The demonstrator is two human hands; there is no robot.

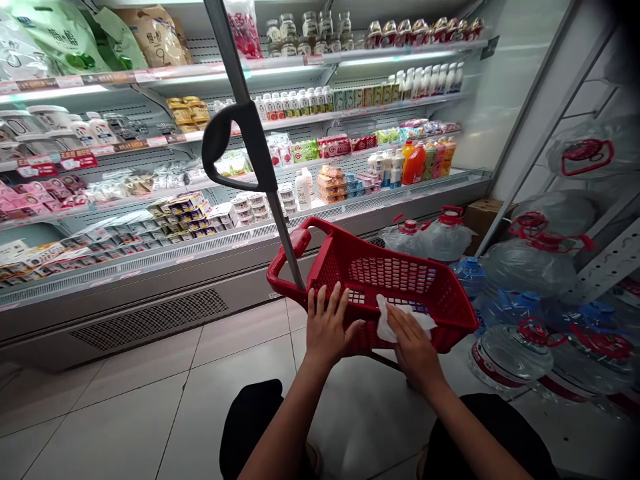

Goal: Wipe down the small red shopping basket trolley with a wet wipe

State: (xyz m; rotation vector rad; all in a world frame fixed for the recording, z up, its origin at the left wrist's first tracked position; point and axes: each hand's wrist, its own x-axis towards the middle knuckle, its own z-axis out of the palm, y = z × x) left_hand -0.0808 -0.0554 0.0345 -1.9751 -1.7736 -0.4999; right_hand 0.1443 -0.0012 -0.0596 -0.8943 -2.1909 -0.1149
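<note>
A red plastic shopping basket [420,280] on wheels stands tilted on the tiled floor in front of me, its grey pull handle [250,140] rising up to the left. My left hand [327,327] rests on the basket's near rim, fingers spread. My right hand [413,343] presses a white cloth [395,317] against the same rim, fingers lying flat on it. My knees in black trousers show at the bottom.
An open chiller [200,167] with shelves of dairy, drinks and packaged food runs along the left and back. Large water bottles with red caps [530,267] lie stacked on the floor at the right. A cardboard box [483,213] sits behind them.
</note>
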